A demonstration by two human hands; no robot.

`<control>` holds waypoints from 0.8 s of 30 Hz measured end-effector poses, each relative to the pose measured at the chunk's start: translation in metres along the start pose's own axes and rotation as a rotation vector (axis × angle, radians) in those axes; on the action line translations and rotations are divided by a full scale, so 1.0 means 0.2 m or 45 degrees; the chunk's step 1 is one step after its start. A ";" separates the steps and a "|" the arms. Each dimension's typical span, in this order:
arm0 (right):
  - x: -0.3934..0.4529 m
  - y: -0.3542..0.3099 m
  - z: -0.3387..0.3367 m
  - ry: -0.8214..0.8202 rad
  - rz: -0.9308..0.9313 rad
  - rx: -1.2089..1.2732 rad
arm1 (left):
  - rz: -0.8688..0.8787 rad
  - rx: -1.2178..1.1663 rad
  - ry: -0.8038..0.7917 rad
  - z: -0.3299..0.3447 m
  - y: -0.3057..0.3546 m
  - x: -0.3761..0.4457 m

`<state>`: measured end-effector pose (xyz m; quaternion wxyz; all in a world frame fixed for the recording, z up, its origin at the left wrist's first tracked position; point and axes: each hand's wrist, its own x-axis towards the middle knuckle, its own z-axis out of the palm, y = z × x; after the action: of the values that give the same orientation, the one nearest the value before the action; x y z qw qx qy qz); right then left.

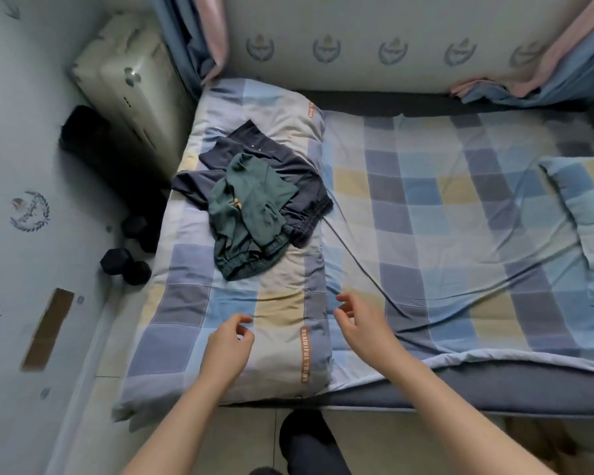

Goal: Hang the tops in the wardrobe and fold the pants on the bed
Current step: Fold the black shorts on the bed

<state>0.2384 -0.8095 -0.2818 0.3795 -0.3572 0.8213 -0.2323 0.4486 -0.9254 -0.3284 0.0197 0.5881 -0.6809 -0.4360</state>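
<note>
A crumpled green pair of pants [251,214] lies on top of a dark navy garment [288,166], both on a folded checked quilt [240,310] at the left of the bed [460,217]. My left hand [228,341] hovers over the quilt below the clothes, fingers loosely curled, holding nothing. My right hand [357,320] hovers at the quilt's right edge, fingers relaxed and empty. Neither hand touches the clothes. No wardrobe is in view.
A checked pillow [583,197] lies at the bed's right. A white air-conditioner unit [124,84] stands in the far left corner, with black dumbbells [126,265] on the floor beside the bed. Curtains [192,39] hang along the back wall. My foot [306,437] is at the bed's front edge.
</note>
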 end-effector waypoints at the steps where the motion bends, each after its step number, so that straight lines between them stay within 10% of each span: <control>1: 0.13 -0.03 0.01 -0.027 0.005 0.011 | -0.019 0.012 0.026 -0.01 -0.01 0.11; 24: 2.19 0.26 0.97 -0.191 0.920 1.099 | -0.190 0.492 -0.001 0.47 -0.72 2.12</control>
<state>0.1694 -1.1314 -0.6336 0.6037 0.1185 0.6928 -0.3762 0.3811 -1.2090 -0.6816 -0.1260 0.6296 -0.7065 -0.2976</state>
